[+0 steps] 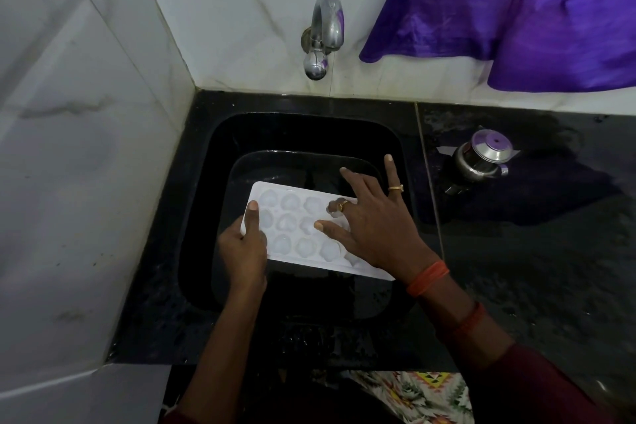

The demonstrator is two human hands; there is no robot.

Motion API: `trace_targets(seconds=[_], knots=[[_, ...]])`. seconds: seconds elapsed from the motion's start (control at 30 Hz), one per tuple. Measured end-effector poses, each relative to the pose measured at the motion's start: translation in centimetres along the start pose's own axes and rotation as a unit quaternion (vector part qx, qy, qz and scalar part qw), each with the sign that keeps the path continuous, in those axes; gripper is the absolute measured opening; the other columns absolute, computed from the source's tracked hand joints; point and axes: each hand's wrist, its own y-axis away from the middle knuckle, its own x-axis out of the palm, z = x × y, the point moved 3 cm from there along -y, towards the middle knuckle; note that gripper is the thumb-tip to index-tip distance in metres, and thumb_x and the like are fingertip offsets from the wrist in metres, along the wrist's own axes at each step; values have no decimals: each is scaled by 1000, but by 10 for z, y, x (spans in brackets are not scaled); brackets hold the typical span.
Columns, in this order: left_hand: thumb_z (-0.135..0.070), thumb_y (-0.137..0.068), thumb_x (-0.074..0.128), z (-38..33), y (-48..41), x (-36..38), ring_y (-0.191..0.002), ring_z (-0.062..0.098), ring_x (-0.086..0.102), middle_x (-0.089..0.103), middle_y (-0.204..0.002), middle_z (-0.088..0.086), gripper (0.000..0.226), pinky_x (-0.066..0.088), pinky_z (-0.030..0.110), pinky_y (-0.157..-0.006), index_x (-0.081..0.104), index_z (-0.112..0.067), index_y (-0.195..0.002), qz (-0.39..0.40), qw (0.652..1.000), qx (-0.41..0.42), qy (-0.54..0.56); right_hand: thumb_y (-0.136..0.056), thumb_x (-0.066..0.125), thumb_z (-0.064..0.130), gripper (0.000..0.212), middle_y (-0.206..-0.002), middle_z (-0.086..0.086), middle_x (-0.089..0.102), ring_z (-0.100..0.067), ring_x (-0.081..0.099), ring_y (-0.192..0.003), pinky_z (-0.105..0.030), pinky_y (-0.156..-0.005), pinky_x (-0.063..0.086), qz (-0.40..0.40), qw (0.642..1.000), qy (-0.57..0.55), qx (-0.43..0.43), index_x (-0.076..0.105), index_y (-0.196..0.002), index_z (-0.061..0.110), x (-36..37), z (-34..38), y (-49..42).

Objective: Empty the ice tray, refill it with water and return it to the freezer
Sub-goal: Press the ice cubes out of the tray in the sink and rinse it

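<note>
Gripping white plastic ice tray (303, 263), rounded cells: left hand (242, 251).

White matt plastic ice tray (303, 234); glossy black sink (206, 182); chrome tap (325, 27).
</note>
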Motion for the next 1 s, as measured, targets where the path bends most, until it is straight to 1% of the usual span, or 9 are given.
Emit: trace_targets(seconds=[0.1,0.17,0.27,0.37,0.53,0.7,0.77,0.9,1.0], knots=[[-31,-101,58,-1,0,0,-33,-1,43,45,-38,-14,51,34,11,-38,49,11,-74,-8,1000,-1,1,-95,28,72,63,-146,-11,54,-25,52,-132,-59,-122,-8,-6,1000,2,-4,78,-101,34,-1,0,0],[-31,-102,58,-3,0,0,-32,-1,43,45,-38,-14,53,33,10,-38,49,19,-84,-7,1000,3,0,-95,29,71,61,-144,-9,56,-24,53,-132,-58,-123,-8,-20,1000,-4,2,78,-101,34,-4,0,-1],[-31,-102,58,-6,-1,0,-33,-1,43,45,-38,-15,54,33,10,-38,50,19,-86,-5,1000,8,2,-95,31,70,61,-143,-8,57,-23,53,-131,-58,-123,-7,-29,1000,-6,5,78,-102,32,-6,0,-2],[-33,-101,58,-7,-2,0,-33,-1,43,44,-39,-15,55,33,10,-38,49,19,-85,-6,1000,11,-2,-95,30,70,61,-145,-11,55,-25,52,-132,-60,-123,-5,-14,1000,7,-6,77,-103,33,-3,1,-2],[-32,-101,59,-7,-2,-1,-34,0,44,45,-42,-13,55,34,11,-38,49,20,-88,-11,1000,9,-2,-95,27,71,61,-147,-10,53,-25,50,-135,-59,-122,-9,6,1000,23,-4,76,-107,37,-4,-1,-2],[-34,-101,59,-7,-4,-2,-34,0,43,45,-40,-14,55,34,11,-39,50,18,-85,-16,1000,14,-6,-96,27,71,62,-145,-9,55,-25,51,-133,-59,-122,-10,3,999,50,0,78,-102,37,-9,-4,-2],[-34,-101,59,-6,-5,-1,-34,0,43,45,-39,-15,53,34,11,-39,51,14,-79,-17,1000,12,-7,-96,28,71,62,-145,-10,54,-25,51,-133,-60,-122,-9,-1,999,52,-2,79,-103,36,-11,-4,-3],[-34,-101,59,-7,-4,-2,-34,0,43,45,-39,-16,48,34,12,-40,45,-18,-58,-13,1000,17,-11,-95,28,72,63,-147,-10,52,-26,50,-134,-60,-122,-10,2,999,52,-4,78,-104,34,-12,-4,-3],[-34,-101,59,-8,-4,-2,-34,0,42,44,-39,-16,48,34,12,-40,43,-23,-56,-11,1000,15,-9,-93,25,74,66,-150,-11,50,-27,48,-137,-59,-121,-13,22,998,52,-8,77,-107,36,-9,-3,-2]])
